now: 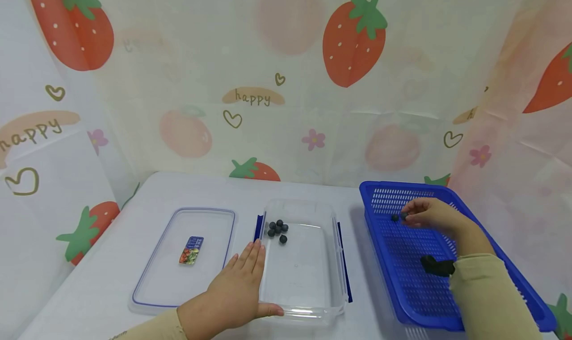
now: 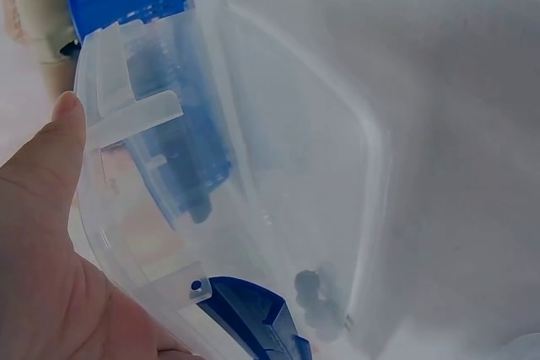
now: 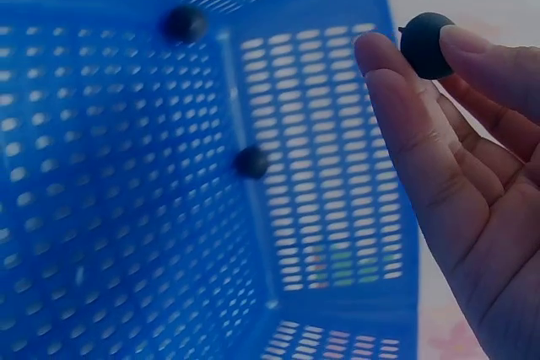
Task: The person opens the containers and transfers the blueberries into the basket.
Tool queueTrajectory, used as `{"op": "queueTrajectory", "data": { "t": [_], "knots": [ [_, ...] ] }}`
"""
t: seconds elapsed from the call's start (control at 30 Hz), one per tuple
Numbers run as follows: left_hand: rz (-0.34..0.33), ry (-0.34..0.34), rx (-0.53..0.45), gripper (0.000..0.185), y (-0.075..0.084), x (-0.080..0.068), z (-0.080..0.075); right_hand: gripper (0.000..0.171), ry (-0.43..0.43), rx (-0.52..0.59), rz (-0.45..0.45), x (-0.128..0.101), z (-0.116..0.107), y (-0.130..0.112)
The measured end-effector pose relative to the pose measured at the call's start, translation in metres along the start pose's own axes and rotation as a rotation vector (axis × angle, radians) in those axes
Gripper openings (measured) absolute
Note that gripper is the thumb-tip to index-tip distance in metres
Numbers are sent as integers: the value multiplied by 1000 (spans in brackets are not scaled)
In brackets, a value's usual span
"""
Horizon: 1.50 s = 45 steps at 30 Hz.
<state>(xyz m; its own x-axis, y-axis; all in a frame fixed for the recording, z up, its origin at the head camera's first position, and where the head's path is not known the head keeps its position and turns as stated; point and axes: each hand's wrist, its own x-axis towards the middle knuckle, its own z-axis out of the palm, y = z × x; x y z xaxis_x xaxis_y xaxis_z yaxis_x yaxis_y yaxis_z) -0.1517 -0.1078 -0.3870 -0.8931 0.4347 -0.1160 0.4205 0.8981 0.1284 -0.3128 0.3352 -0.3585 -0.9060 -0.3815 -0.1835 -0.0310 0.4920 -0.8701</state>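
Observation:
My right hand (image 1: 431, 216), over the back of the blue basket (image 1: 393, 275), pinches a dark round berry (image 3: 428, 45) between thumb and fingertips. In the right wrist view this berry appears level with the basket's rim. Two more berries lie in the basket, one in a corner (image 3: 184, 24) and one along the foot of a side wall (image 3: 251, 162). My left hand (image 1: 234, 285) lies with straight fingers along the left side of a clear plastic box (image 1: 297, 280), its thumb at the near rim. Several berries (image 1: 278, 229) sit clustered at the box's back left.
A clear lid (image 1: 154, 280) with a blue edge and a printed label (image 1: 191, 250) lies left of the box. Blue clip flaps (image 1: 345, 270) stick out at the box's sides. A printed strawberry curtain (image 1: 286, 102) hangs behind the white table (image 1: 192, 186).

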Motion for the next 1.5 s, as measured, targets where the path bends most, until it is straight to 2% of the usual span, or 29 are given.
{"op": "queueTrajectory", "data": {
  "t": [0.2,0.5,0.73,0.97,1.07,1.33,1.5],
  "knots": [
    [1,-3,5,116,0,1,0,19,-18,22,37,3,2,11],
    [-5,-13,-7,118,0,-1,-2,18,-48,18,74,5,7,18],
    [-1,-8,-8,118,-1,0,-1,13,-118,56,22,5,5,24],
    [0,-2,-11,118,-2,-1,0,20,-46,1,113,5,9,22],
    [0,1,-12,118,-2,-1,1,21,-40,7,129,3,9,21],
    [0,11,-6,117,-2,0,1,17,-52,56,73,3,-1,20],
    [1,10,-9,115,-1,0,1,20,-46,62,39,0,-6,7]
  ]
}}
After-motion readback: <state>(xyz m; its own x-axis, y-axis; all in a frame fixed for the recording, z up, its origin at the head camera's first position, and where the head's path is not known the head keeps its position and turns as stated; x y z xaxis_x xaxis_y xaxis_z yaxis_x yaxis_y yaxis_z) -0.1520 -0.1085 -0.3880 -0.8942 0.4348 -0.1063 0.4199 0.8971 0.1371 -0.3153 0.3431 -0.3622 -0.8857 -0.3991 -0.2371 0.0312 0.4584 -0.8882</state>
